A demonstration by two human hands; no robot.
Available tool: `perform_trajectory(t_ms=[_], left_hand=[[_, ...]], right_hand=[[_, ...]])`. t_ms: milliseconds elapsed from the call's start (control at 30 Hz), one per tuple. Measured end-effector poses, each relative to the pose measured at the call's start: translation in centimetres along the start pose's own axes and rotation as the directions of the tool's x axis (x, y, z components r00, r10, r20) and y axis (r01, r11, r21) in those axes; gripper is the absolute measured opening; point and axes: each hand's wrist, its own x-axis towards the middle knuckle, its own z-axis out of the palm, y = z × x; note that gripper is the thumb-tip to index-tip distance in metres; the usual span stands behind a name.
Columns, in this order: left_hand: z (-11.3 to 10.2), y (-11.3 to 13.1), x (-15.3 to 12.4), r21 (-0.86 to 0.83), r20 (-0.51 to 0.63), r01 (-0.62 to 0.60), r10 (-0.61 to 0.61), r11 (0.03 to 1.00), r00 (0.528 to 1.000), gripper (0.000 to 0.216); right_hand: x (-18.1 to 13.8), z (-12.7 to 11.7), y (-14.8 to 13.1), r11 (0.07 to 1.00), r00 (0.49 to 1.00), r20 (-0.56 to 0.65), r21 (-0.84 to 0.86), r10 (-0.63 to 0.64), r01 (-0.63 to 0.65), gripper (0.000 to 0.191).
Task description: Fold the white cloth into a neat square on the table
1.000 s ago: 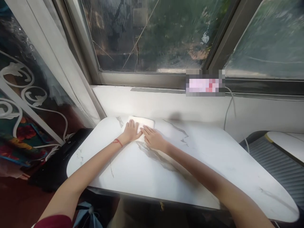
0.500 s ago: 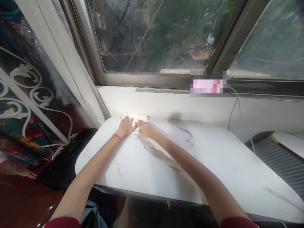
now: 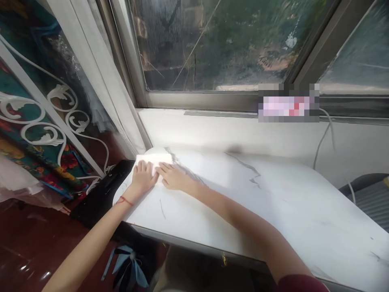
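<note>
A folded white cloth [image 3: 154,157] lies flat on the white marble-patterned tabletop [image 3: 185,219], near its far left corner. Flat on the cloth's left part rests my left hand [image 3: 142,177], fingers spread, with a red string around the wrist. My right hand [image 3: 170,177] lies beside it with fingers stretched out over the cloth's right part. The two thumbs almost meet. Both palms hide the near part of the cloth. Neither hand wraps its fingers around anything.
A white wall and a window [image 3: 212,48] rise behind the table. White curtain [image 3: 100,77] hangs at the left, beside a white scrolled metal frame [image 3: 51,134]. A black case-like object [image 3: 91,202] sits by the table's left end. A cable [image 3: 322,138] hangs at the right.
Both hands and the cloth have moved left and slightly nearer along the tabletop, towards its left rounded end. The view has turned a little to the left.
</note>
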Motion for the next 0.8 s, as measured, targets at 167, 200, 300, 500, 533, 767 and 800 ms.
perform_trajectory(t_ms=[167,200,300,500,533,767,800], left_hand=[[-0.6,1.8,-9.3,-0.068,-0.18,-0.019,0.007,0.998,0.984,0.066],[-0.7,2.4,-11.1,-0.1,-0.227,-0.055,0.031,0.993,0.973,0.066],[-1.2,4.3,-15.6,-0.177,-0.323,-0.159,0.095,0.971,0.942,0.071],[-2.3,8.3,-19.1,-0.305,-0.307,-0.181,0.083,0.935,0.948,0.079],[-2.5,8.5,-19.3,-0.312,-0.302,-0.181,0.083,0.933,0.95,0.08],[-3.9,5.9,-18.7,-0.229,-0.264,-0.413,0.353,0.881,0.898,0.083],[-3.8,5.4,-18.2,-0.222,-0.26,-0.421,0.362,0.88,0.895,0.083]], right_hand=[[-6.1,-1.6,-3.7,0.985,0.986,-0.011,0.054,-0.164,0.165,0.047],[-7.8,-1.9,-4.6,0.98,0.982,-0.021,0.059,-0.188,0.189,0.05],[-12.7,-2.7,-7.1,0.982,0.98,-0.056,-0.001,-0.19,0.19,0.058],[-17.7,-3.7,-9.6,0.975,0.988,-0.088,-0.194,-0.13,0.111,0.057],[-17.7,-3.9,-9.5,0.973,0.988,-0.086,-0.205,-0.131,0.111,0.055],[-16.2,-4.1,-7.9,0.974,0.978,-0.135,-0.181,-0.162,0.137,0.046],[-15.9,-3.8,-7.6,0.972,0.974,-0.158,-0.192,-0.164,0.133,0.047]])
